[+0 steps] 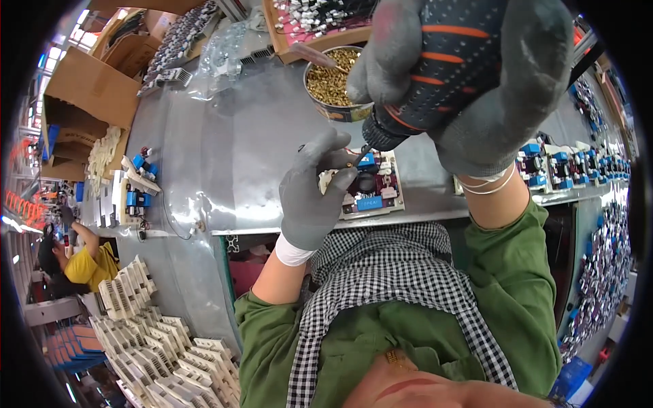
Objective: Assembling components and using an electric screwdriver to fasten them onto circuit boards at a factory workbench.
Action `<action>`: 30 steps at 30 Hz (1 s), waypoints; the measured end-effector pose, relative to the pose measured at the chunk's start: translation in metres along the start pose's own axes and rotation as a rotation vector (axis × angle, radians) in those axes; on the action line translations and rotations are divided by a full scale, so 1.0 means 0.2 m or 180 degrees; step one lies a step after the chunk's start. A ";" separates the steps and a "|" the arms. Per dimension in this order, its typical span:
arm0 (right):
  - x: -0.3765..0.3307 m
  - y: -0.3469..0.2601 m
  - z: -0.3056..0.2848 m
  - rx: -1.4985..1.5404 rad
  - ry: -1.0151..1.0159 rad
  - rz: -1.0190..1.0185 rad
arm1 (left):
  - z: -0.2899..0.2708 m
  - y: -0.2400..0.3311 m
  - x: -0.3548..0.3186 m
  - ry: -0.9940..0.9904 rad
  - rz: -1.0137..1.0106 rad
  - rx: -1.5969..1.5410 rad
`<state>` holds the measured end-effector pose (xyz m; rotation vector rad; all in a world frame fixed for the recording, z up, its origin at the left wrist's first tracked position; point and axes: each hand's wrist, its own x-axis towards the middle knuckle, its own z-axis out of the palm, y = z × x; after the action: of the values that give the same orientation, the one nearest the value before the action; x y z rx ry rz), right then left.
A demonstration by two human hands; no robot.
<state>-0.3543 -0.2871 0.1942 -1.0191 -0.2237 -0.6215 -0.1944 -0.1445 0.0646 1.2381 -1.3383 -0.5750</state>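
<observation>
On the grey metal surface (224, 149), the gloved left hand (314, 194) rests on the circuit board (373, 192) at the near edge, its fingers (338, 182) pinched on a small brass screw. The gloved right hand (469, 75) has its fingers wrapped tight around a black-and-orange electric screwdriver (435, 75), whose bit meets the board. Just behind stands a tin of brass screws (333, 85).

bowl: round metal tin of small brass screws (331, 85), behind my work spot
boards: row of finished blue-part circuit boards (578, 166), on my right
boxes: open brown cardboard cartons (88, 88), far left
stacks: cream plastic housings (156, 340), piled lower left
neighbour: person in yellow shirt (85, 262), left edge
</observation>
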 end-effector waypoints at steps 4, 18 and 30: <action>0.01 0.07 0.06 0.0060 0.0265 0.0091 | -0.03 -0.01 -0.03 -0.0089 0.0340 0.0193; 0.02 0.05 0.10 0.0331 0.0928 0.0163 | 0.00 0.01 -0.04 -0.0089 -0.0007 -0.0067; -0.14 0.08 -0.02 -0.2497 0.0693 -0.0718 | 0.04 -0.04 0.03 -0.0405 0.0721 0.1373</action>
<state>-0.3671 -0.2746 0.1670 -1.6763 0.1178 -1.0594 -0.1972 -0.1551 0.0585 1.3822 -1.7454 -0.2102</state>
